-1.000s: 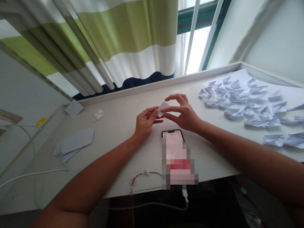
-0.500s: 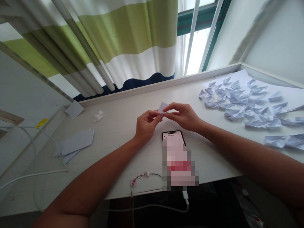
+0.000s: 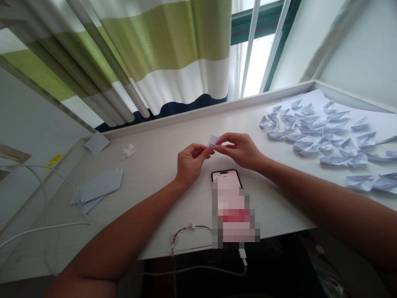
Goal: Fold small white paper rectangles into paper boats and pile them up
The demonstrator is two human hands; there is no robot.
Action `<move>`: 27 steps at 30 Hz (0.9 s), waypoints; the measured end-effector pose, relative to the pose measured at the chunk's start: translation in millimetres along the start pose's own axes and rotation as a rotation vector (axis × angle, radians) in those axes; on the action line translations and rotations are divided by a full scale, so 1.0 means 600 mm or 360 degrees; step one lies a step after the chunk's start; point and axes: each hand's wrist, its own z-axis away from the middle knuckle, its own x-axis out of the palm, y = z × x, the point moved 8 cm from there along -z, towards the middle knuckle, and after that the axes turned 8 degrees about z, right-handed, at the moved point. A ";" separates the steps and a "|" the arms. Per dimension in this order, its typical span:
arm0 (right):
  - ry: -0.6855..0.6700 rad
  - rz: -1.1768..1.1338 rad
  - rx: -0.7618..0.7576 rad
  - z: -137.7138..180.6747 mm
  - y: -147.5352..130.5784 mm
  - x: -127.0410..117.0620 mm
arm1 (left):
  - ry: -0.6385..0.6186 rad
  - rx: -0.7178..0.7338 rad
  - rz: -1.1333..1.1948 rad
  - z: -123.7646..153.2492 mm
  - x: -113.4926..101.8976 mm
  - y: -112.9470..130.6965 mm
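My left hand [image 3: 190, 161] and my right hand [image 3: 241, 150] meet above the middle of the white desk [image 3: 155, 165]. Both pinch a small folded piece of white paper [image 3: 212, 142] between thumb and fingertips. The paper sticks up a little above the fingers; most of it is hidden by them. Just below the hands a phone [image 3: 231, 198] lies flat on the desk with its screen lit.
Several folded paper boats [image 3: 313, 134] lie spread over the desk's right side. A stack of flat folded sheets [image 3: 97, 188] lies at the left, with a white cable [image 3: 43, 198] looping past it, a crumpled scrap [image 3: 127, 151], and a bracelet [image 3: 182, 232] near the front edge.
The right hand's fingers, spread a second ago, have closed down onto the paper. The paper is folded smaller and both hands sit slightly lower.
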 end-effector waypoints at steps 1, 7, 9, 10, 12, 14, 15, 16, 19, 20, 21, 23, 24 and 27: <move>-0.0001 -0.0005 0.0008 0.000 0.000 0.000 | 0.0000 -0.0004 0.0000 0.000 0.000 0.000; -0.0030 -0.0029 0.0010 -0.001 0.002 0.002 | -0.0059 0.0016 -0.0035 0.003 0.003 -0.003; 0.0000 -0.0027 0.0004 -0.002 0.003 -0.002 | -0.0077 0.0036 -0.0050 0.003 0.003 -0.004; 0.0025 -0.0026 0.0002 -0.002 0.005 -0.005 | -0.0079 0.0045 -0.0058 0.003 0.003 -0.004; 0.0066 -0.0029 -0.0004 -0.004 0.008 -0.011 | -0.0071 0.0059 -0.0074 0.002 0.001 -0.005; 0.0088 -0.0028 -0.0012 -0.006 0.010 -0.014 | -0.0052 0.0056 -0.0084 0.001 -0.001 -0.005; 0.0095 -0.0027 -0.0018 -0.006 0.011 -0.015 | -0.0042 0.0052 -0.0087 0.001 -0.002 -0.005; 0.0100 -0.0028 -0.0027 -0.007 0.012 -0.016 | -0.0033 0.0050 -0.0089 0.001 -0.003 -0.005; 0.0094 -0.0030 -0.0059 -0.006 0.010 -0.015 | -0.0025 0.0058 -0.0096 0.001 -0.002 -0.002; 0.0089 -0.0020 -0.0069 -0.006 0.008 -0.014 | -0.0025 0.0064 -0.0098 0.002 -0.001 -0.001; 0.0087 0.0000 -0.0076 -0.005 0.007 -0.014 | -0.0030 0.0065 -0.0100 0.002 0.000 0.000; 0.0090 0.0052 -0.0077 -0.004 0.004 -0.014 | -0.0052 0.0060 -0.0096 0.003 0.003 0.001; 0.0089 0.0069 -0.0072 -0.004 0.003 -0.014 | -0.0065 0.0062 -0.0091 0.003 0.004 0.002; 0.0026 0.0041 -0.0059 -0.003 0.003 -0.009 | -0.0089 0.0069 -0.0082 0.003 0.007 0.005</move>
